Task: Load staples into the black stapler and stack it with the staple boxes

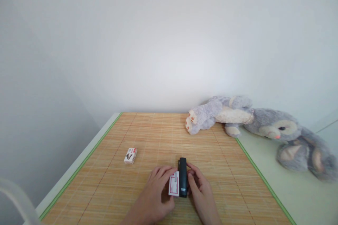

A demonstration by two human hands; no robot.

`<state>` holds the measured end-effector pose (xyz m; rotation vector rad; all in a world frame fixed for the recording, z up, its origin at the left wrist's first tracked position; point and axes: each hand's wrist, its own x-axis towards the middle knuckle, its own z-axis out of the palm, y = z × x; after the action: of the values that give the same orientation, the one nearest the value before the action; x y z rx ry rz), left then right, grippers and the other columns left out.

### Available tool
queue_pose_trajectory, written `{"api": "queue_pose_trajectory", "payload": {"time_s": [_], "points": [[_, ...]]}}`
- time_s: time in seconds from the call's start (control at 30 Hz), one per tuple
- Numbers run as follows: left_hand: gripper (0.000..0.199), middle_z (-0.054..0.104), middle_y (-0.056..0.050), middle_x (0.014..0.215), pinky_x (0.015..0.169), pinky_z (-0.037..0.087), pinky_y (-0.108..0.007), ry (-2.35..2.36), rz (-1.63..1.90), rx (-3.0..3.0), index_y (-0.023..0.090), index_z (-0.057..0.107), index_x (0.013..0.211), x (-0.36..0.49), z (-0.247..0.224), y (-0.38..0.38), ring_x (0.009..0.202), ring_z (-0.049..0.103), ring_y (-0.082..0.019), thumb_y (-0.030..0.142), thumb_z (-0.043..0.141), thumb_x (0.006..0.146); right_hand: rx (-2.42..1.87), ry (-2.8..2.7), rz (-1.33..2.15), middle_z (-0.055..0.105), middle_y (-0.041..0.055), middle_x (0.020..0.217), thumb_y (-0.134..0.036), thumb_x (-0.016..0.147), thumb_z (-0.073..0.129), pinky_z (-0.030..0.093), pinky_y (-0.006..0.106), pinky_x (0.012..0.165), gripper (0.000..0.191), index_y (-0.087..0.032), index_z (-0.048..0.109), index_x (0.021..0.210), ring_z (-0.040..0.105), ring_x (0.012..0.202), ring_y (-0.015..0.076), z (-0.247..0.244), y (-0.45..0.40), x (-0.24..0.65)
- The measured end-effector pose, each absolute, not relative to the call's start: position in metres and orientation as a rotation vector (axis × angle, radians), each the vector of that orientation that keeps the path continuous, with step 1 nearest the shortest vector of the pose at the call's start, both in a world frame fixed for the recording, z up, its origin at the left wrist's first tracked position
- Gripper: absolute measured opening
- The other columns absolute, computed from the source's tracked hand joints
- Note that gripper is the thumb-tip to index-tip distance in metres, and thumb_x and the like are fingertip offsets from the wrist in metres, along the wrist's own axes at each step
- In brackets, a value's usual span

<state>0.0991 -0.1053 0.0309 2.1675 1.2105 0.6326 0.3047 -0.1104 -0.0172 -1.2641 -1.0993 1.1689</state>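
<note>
On the bamboo mat a black stapler [182, 177] lies lengthwise, pointing away from me. Against its left side rests a small white box with a red-lined label [174, 185]. My left hand [158, 191] is curled around that box, fingertips at its far edge and thumb near its front left corner. At the stapler's right side is my right hand [199, 191], its thumb and fingers bent against the edge. Farther left, apart from both hands, sits another small box [130, 156], white and red with a dark stapler picture.
A bamboo mat [148, 133] with green edging covers much of the pale table [306, 197]. A grey plush rabbit [235, 114] lies along the back right, by the white wall. At the lower left a pale curved bar [19, 198] enters the view.
</note>
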Motion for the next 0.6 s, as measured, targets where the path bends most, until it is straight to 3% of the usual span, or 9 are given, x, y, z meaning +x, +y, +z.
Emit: {"api": "queue_pose_trajectory", "payload": {"time_s": [0.07,0.13,0.2,0.27,0.33,0.43,0.5,0.6], "points": [[0.086,0.052,-0.003,0.153,0.123,0.037,-0.048,1.220,0.662,2.148,0.038,0.043,0.153,0.097,0.029,-0.106,0.143,0.044,-0.028,0.013,0.065,0.074,-1.273,-1.123,1.099,0.074,0.0097,0.111,-0.060,0.096,0.059,0.060,0.037,0.077,0.054,-0.026,0.065,0.136,0.070,0.090,0.0251,-0.018,-0.110,0.306],[0.079,0.048,-0.005,0.156,0.122,0.038,-0.048,1.294,0.762,2.112,0.038,0.042,0.155,0.087,0.027,-0.101,0.145,0.042,-0.028,0.025,0.068,0.082,-1.280,-1.166,1.031,0.071,0.0120,0.126,-0.058,0.098,0.056,0.058,0.043,0.097,0.052,-0.025,0.064,0.138,0.069,0.111,0.0283,-0.021,-0.113,0.307],[0.057,0.053,-0.007,0.149,0.119,0.041,-0.050,1.500,0.950,2.037,0.036,0.053,0.147,0.065,0.025,-0.089,0.141,0.046,-0.029,0.042,0.063,0.092,-1.306,-1.253,0.962,0.063,0.0125,0.143,-0.054,0.101,0.052,0.049,0.048,0.113,0.053,-0.025,0.057,0.144,0.061,0.131,0.0293,-0.027,-0.118,0.309],[0.043,0.065,-0.009,0.125,0.109,0.047,-0.052,1.842,1.189,1.868,0.030,0.070,0.127,0.032,0.022,-0.070,0.124,0.057,-0.031,0.056,0.055,0.095,-1.367,-1.399,0.852,0.049,0.0117,0.159,-0.051,0.100,0.055,0.038,0.054,0.123,0.061,-0.026,0.044,0.155,0.046,0.147,0.0307,-0.034,-0.126,0.311],[0.051,0.068,-0.007,0.108,0.091,0.054,-0.047,2.152,1.210,1.613,0.026,0.073,0.120,-0.003,0.018,-0.048,0.100,0.063,-0.030,0.065,0.052,0.094,-1.420,-1.604,0.710,0.032,0.0119,0.169,-0.049,0.094,0.066,0.029,0.061,0.127,0.085,-0.026,0.024,0.164,0.030,0.156,0.0352,-0.042,-0.133,0.310],[0.062,0.070,-0.004,0.094,0.081,0.053,-0.041,2.136,1.022,1.545,0.023,0.072,0.122,-0.034,0.011,-0.024,0.086,0.064,-0.027,0.072,0.053,0.089,-1.447,-1.889,0.533,0.017,0.0159,0.173,-0.043,0.080,0.080,0.025,0.071,0.124,0.125,-0.026,-0.009,0.167,0.021,0.157,0.0440,-0.055,-0.136,0.305],[0.063,0.071,-0.004,0.092,0.078,0.052,-0.038,1.969,0.934,1.576,0.022,0.073,0.121,-0.029,0.007,-0.017,0.082,0.065,-0.026,0.072,0.052,0.089,-1.479,-1.967,0.443,0.018,0.0172,0.172,-0.039,0.079,0.081,0.027,0.074,0.122,0.132,-0.027,-0.020,0.164,0.024,0.155,0.0463,-0.062,-0.135,0.301],[0.059,0.073,-0.005,0.087,0.074,0.051,-0.036,1.798,0.899,1.628,0.020,0.075,0.116,0.011,0.003,-0.018,0.077,0.066,-0.025,0.068,0.050,0.092,-1.516,-1.984,0.365,0.023,0.0148,0.171,-0.038,0.086,0.074,0.031,0.071,0.121,0.122,-0.028,-0.018,0.165,0.030,0.154,0.0451,-0.068,-0.131,0.298]]}}
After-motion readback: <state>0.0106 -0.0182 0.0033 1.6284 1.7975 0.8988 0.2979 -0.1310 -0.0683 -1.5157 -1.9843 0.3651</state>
